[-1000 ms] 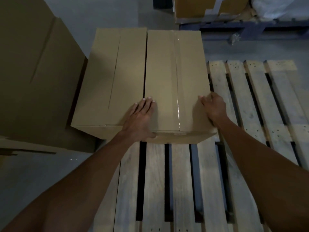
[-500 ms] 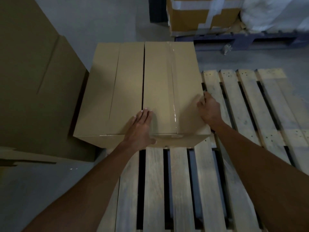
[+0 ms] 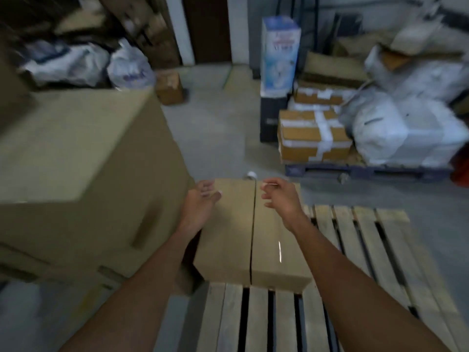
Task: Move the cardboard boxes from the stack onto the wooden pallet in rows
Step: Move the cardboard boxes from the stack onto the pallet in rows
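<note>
A plain cardboard box (image 3: 253,240) rests on the far left corner of the wooden pallet (image 3: 355,250), its top flaps shut with clear tape. My left hand (image 3: 203,201) hovers above the box's far left part, palm turned inward, fingers loosely apart and empty. My right hand (image 3: 281,196) hovers above its far right part, fingers curled and apart, holding nothing. To the left stands the stack of large cardboard boxes (image 3: 83,179), taller than the placed box and right beside it.
Behind the pallet is grey concrete floor (image 3: 215,138). A blue pallet (image 3: 368,170) at the back right carries taped cartons (image 3: 312,135) and white sacks (image 3: 406,133). A tall blue-white box (image 3: 279,52) and more sacks (image 3: 129,67) stand farther back.
Both hands have lifted off the box and now float above it. My head has tipped up, so the room behind has come into view. The box stays on the pallet.
</note>
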Demonstrator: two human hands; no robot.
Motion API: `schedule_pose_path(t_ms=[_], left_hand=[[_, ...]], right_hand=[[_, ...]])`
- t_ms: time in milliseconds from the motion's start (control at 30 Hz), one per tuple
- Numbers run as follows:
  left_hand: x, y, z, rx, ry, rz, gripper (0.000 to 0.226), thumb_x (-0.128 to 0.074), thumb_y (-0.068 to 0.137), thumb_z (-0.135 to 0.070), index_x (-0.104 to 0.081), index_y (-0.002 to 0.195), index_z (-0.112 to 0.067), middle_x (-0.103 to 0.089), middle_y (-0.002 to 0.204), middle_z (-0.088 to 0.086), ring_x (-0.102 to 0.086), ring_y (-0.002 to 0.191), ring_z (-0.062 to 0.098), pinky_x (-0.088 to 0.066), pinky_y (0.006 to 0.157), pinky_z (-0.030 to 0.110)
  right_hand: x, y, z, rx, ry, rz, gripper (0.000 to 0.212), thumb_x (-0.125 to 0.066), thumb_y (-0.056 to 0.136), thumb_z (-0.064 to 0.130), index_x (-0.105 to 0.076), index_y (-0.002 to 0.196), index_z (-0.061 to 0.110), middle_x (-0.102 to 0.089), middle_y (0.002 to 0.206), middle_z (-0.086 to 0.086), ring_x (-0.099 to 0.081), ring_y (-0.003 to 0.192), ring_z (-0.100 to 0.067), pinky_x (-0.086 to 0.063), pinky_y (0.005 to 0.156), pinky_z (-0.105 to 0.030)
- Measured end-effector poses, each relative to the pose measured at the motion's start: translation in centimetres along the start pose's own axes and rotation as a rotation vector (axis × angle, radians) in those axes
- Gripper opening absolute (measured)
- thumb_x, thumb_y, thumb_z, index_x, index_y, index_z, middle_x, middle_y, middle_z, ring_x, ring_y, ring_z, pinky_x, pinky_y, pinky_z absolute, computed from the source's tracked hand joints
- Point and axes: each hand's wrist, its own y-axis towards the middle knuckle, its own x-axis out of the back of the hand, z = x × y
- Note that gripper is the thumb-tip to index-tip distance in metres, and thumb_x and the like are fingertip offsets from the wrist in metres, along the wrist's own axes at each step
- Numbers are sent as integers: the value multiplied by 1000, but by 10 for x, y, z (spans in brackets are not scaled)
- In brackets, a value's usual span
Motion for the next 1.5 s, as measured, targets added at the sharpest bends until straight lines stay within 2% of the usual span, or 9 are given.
schedule_pose_path(t_ms=[133,233,367,567,667,967,1133,1267,1500], left_hand=[[109,-29,-93,-85,-9,-98,24,-73,93,-16,-62,114,-13,-69,106,8,-68,100,24,-49,83,22],[189,-61,-137,-125,-42,-213,25,-72,94,-24,-63,117,-18,-67,99,-6,-63,92,12,-42,67,5],[287,-108,-146,-167,-10,-340,30,-70,94,-36,-66,121,-24,-66,96,-18,-62,103,13,-39,79,24],[425,-175,-100,-174,-26,-410,36,-74,83,-47,-64,112,-28,-72,104,-5,-68,105,23,-51,95,39],[489,-199,-71,-164,-46,-419,32,-70,95,-34,-64,122,-17,-71,117,5,-67,103,24,-50,85,34],[626,-238,-16,-159,-65,-483,33,-67,96,-40,-61,123,-24,-67,109,-9,-65,108,19,-46,80,28],[679,-227,0,-166,-63,-502,37,-62,99,-40,-58,130,-21,-64,115,-6,-61,111,18,-46,87,32],[721,-193,15,-160,-56,-518,37,-61,97,-48,-56,128,-29,-63,123,-6,-61,115,18,-50,100,40],[795,-113,15,-191,7,-533,49,-58,98,-51,-51,140,-27,-60,132,-6,-58,120,15,-48,94,36]], right_hand=[[-41,-63,128,100,54,91,4,-66,93,19,-68,95,22,-70,91,-7,-65,73,-17,-52,60,-30],[-76,-113,196,198,71,135,5,-65,94,18,-68,94,22,-72,93,-7,-66,75,-18,-55,64,-33],[-136,-178,247,272,83,228,5,-65,94,18,-67,91,21,-72,98,-7,-67,77,-19,-54,66,-35],[-252,-268,265,321,87,342,3,-66,92,18,-67,94,19,-69,96,-6,-64,70,-19,-51,59,-31],[-310,-307,261,343,91,375,4,-67,92,23,-67,94,20,-70,97,-4,-66,74,-20,-54,63,-34],[-455,-387,260,359,69,490,15,-69,91,31,-67,100,19,-70,102,-5,-70,81,-22,-56,65,-34],[-522,-394,272,381,54,540,26,-67,94,33,-67,112,14,-69,106,-4,-69,86,-22,-59,77,-42],[-581,-377,285,385,70,572,21,-67,94,33,-65,107,17,-68,104,-2,-66,84,-20,-56,74,-39],[-680,-325,323,368,96,574,22,-66,95,30,-62,111,16,-64,96,0,-61,82,-17,-52,70,-36]])
